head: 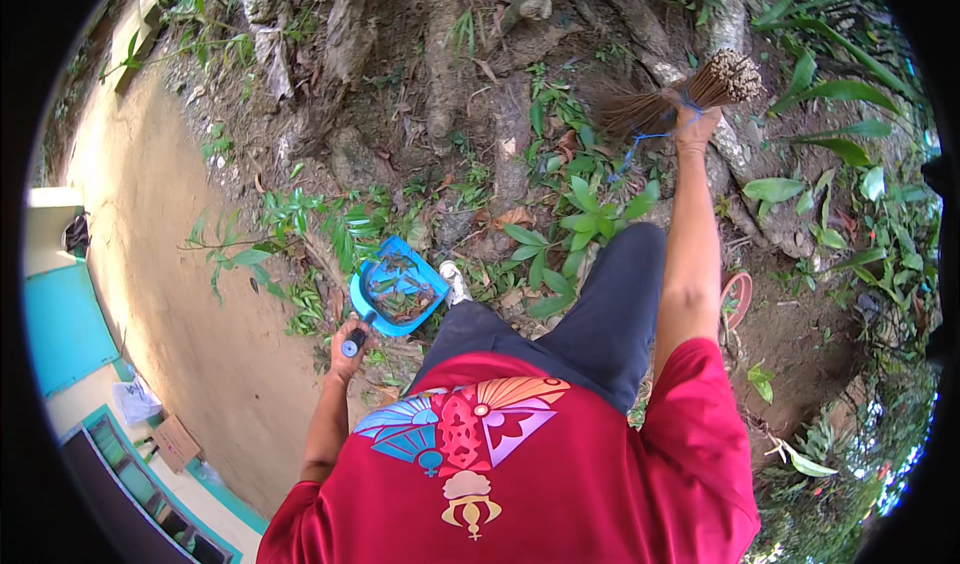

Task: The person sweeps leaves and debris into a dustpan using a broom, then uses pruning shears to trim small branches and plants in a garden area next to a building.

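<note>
My left hand [350, 350] grips the dark handle [352, 343] of a blue plastic dustpan [360, 294]. Dry and green leaves [401, 286] lie inside the pan, which is beside my white shoe [454, 283]. Out to the upper right, my right hand [694, 123] is closed around a stick broom [701, 88] of thin brown ribs, bound with blue string [643, 138]. The broom's cut butt ends point right. Its bristles spread left, blurred, over leafy ground near the tree roots; whether they touch the ground I cannot tell.
Thick tree roots [352, 31] rise from the soil ahead. Leafy seedlings [589, 219] grow before my knee. A terracotta-coloured pot [737, 300] lies tipped at the right, near long-leaved plants [840, 91]. At the left run a bare dirt path [172, 264], a building wall [67, 324] and a cardboard box [175, 442].
</note>
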{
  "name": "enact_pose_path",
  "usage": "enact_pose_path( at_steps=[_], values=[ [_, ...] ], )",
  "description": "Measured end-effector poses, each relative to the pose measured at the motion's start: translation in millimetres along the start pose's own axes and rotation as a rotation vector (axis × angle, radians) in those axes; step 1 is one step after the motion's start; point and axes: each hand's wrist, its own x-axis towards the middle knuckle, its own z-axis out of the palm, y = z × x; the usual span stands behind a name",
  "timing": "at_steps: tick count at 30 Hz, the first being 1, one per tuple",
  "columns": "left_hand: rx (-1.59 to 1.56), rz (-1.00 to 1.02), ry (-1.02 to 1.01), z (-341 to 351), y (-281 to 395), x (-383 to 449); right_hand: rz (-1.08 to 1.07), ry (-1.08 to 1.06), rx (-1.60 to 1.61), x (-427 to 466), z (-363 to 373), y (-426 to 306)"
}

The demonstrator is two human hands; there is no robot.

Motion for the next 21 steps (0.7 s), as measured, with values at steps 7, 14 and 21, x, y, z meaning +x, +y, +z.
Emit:
enact_pose_path(
  at_steps=[7, 14, 21],
  values=[
    [-0.064, -0.071, -0.002, 11, -14, -26, 0.104, -0.174, 0.095, 25, 25, -56],
    [-0.164, -0.146, -0.036, 20, -56, -9, 0.152, -0.293, -0.289, -56, -50, -59],
    [-0.102, -0.184, -0.063, 11, -64, 2, -0.265, 0.133, -0.46, -8, -119, -196]
  ],
)
